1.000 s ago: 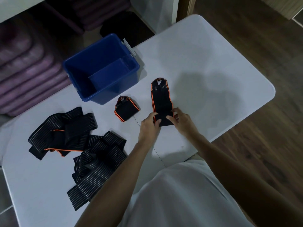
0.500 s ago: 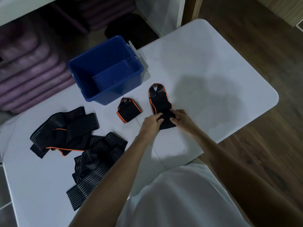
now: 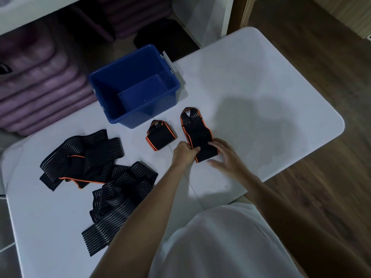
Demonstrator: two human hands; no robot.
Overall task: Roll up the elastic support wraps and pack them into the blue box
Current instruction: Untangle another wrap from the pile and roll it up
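While your left hand [image 3: 183, 154] pinches the near end of the wrap [image 3: 197, 135] on the table [image 3: 261, 81], your right hand [image 3: 225, 155] rests open-fingered on it. A rolled wrap [image 3: 160, 135] sits just beside it, near the blue box [image 3: 134, 85]

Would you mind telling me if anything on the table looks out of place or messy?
Only the unrolled wraps stand out: they lie in a tangled, overlapping heap at the table's left. The blue box stands upright and looks empty, one rolled wrap sits beside it, and both hands work on another wrap. Nothing looks spilled or damaged.
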